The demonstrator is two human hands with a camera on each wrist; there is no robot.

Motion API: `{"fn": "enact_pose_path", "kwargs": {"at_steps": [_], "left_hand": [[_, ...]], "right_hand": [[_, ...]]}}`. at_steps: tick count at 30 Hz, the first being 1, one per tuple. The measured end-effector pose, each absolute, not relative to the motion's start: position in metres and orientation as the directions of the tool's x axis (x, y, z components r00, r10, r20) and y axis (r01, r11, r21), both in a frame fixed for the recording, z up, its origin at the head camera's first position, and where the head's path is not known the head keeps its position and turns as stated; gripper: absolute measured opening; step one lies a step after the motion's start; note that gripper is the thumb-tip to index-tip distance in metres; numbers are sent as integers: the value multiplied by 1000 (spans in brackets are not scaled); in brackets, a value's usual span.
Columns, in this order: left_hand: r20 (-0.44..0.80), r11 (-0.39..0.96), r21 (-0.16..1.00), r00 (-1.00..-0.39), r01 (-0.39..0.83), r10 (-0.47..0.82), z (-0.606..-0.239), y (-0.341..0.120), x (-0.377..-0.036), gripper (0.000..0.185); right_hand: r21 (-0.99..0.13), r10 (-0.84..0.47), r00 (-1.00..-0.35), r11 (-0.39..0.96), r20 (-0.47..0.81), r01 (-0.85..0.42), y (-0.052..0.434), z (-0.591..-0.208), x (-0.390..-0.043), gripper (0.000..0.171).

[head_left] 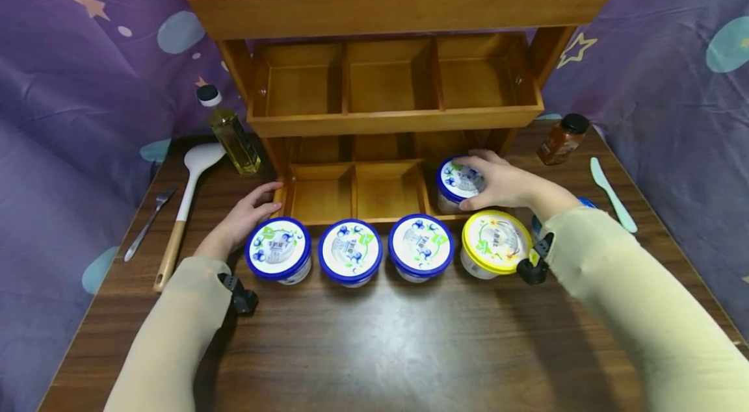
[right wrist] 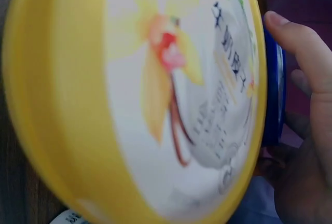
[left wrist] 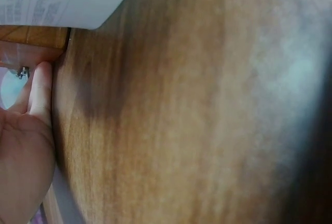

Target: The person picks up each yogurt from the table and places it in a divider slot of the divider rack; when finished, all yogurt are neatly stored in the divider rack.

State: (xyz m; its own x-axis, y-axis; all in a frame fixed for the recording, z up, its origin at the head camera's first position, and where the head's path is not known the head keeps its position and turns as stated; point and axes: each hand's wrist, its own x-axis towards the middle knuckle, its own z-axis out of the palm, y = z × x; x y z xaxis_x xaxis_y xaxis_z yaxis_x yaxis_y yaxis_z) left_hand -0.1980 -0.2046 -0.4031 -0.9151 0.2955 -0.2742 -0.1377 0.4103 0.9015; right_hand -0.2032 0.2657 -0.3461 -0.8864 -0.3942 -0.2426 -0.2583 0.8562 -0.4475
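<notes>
Blue-lidded tub point(head_left: 458, 182) sits in the rack's point(head_left: 386, 114) bottom-right compartment, right of frame centre, with the right hand point(head_left: 499, 182) curled over it, fingers gripping its lid and hiding its far side. Just below, a yellow tub point(head_left: 496, 243) stands on the table point(head_left: 386, 340) beside three blue tubs point(head_left: 350, 251). Left hand point(head_left: 246, 220) lies flat, fingers relaxed, against the rack's left corner. Both middle compartments are free.

The right hand point(head_left: 503, 183) hides most of the blue-lidded tub point(head_left: 458, 181) at centre right; the yellow lid point(right wrist: 140, 94) is blurred and cut off.
</notes>
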Motion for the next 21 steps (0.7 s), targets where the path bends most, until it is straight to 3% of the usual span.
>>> {"fn": "enact_pose_path", "kwargs": {"at_steps": [12,21], "left_hand": [[-268,439,890,-921,-124,283,-434,-216,-213,61],[-278,414,900,-909,-134,310,-406,-208,-199,58]], "right_hand": [[-452,-353,-913,861,-205,-232,290,-326,-193,91],[-460,-334,-913,865,-234,-198,317,-321,-181,89]]}}
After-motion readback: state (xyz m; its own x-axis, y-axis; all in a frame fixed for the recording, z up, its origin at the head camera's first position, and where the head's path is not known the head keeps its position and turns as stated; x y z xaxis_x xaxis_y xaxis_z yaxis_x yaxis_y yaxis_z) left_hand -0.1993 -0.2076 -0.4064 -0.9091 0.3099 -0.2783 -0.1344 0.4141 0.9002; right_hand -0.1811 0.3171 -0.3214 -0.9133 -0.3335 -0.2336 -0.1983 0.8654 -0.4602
